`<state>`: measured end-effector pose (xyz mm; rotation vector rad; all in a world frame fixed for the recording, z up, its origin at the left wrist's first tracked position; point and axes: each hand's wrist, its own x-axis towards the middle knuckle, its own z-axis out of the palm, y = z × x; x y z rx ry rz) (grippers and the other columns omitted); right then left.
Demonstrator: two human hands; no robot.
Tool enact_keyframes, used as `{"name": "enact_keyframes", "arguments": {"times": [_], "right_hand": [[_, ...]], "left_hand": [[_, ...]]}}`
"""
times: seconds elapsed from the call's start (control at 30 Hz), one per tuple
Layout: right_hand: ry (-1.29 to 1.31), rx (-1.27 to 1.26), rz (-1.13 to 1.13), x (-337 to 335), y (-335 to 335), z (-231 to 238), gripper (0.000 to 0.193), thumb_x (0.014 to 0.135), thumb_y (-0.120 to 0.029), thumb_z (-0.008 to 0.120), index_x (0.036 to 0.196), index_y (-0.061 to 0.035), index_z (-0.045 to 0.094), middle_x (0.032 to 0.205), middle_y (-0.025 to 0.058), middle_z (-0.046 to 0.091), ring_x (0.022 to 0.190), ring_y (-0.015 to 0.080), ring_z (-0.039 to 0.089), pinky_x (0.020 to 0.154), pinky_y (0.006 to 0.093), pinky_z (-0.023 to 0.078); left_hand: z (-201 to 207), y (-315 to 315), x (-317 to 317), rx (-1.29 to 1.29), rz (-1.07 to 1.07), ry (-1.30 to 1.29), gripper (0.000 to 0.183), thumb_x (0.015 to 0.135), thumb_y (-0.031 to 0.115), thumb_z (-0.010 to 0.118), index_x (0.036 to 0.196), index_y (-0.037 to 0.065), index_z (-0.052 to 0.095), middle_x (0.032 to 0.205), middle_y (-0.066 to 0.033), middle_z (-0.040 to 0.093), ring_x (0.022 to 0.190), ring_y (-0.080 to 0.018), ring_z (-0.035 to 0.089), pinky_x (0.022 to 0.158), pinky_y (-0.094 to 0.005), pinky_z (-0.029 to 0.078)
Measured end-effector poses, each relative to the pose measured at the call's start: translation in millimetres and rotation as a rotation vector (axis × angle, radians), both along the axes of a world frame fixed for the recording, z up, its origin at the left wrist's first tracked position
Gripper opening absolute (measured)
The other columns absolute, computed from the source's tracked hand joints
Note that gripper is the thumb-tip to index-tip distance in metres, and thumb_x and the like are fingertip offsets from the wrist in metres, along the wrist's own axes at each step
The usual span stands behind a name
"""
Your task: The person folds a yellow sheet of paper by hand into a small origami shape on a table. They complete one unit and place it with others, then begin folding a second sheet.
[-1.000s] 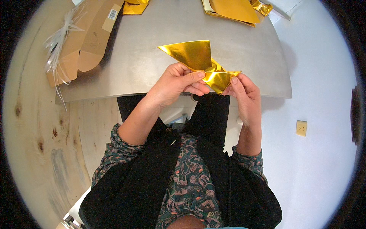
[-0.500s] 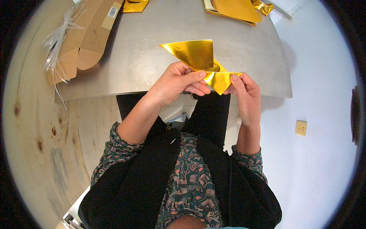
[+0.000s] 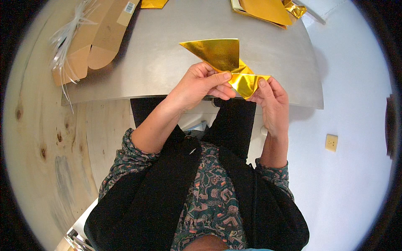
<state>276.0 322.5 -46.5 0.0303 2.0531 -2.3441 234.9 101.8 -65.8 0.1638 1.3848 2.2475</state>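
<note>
Between my hands is a shiny gold sheet of foil paper, folded into angular flaps. One large triangular flap points up and to the left; a smaller flap hangs down between my fingers. My left hand pinches the fold at its middle, thumb on top and fingers curled beneath. With thumb and fingertips, my right hand grips the right corner of the smaller flap. Both hands hold the paper just above the near edge of the grey metal table. Some fingertips are hidden behind the foil.
At the far left lies an open brown cardboard box with clear plastic strips trailing over it. A gold piece lies at the back. A stack of gold sheets and a crumpled gold piece sit back right.
Both hands and the foil paper appear slightly farther right and up in the picture. The small flap has tilted and creased differently, while both hands keep their pinch.
</note>
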Motion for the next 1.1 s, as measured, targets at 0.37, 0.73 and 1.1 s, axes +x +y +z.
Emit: {"name": "enact_keyframes", "arguments": {"times": [0.37, 0.73, 1.1], "right_hand": [[0.068, 0.152, 0.085, 0, 3, -8, 0.022, 0.107, -0.023, 0.063, 0.103, -0.0017, 0.069, 0.079, 0.0005, 0.066, 0.073, 0.0079, 0.061, 0.070, 0.0244, 0.048], [0.060, 0.087, 0.102, 6, 2, -15, 0.021, 0.107, -0.024, 0.063, 0.099, -0.0046, 0.066, 0.072, -0.0030, 0.058, 0.064, 0.0064, 0.053, 0.059, 0.0237, 0.041], [0.001, 0.118, 0.146, 6, 2, -15, 0.022, 0.107, -0.026, 0.064, 0.098, -0.0057, 0.065, 0.068, -0.0048, 0.054, 0.059, 0.0046, 0.047, 0.054, 0.0232, 0.036]], "left_hand": [[-5, -5, 0, 0.017, 0.003, 0.025, 0.025, 0.103, 0.018, 0.068, 0.120, -0.001, 0.067, 0.096, -0.0129, 0.076, 0.078, -0.0199, 0.078, 0.066, -0.0310, 0.067], [-6, -2, 1, 0.006, 0.007, 0.026, 0.027, 0.103, 0.018, 0.067, 0.121, -0.001, 0.066, 0.098, -0.0131, 0.075, 0.079, -0.0196, 0.077, 0.066, -0.0297, 0.066], [-4, 1, 3, 0.007, 0.045, 0.001, 0.026, 0.102, 0.020, 0.069, 0.120, 0.001, 0.067, 0.101, -0.0103, 0.075, 0.076, -0.0179, 0.077, 0.065, -0.0297, 0.066]]}}
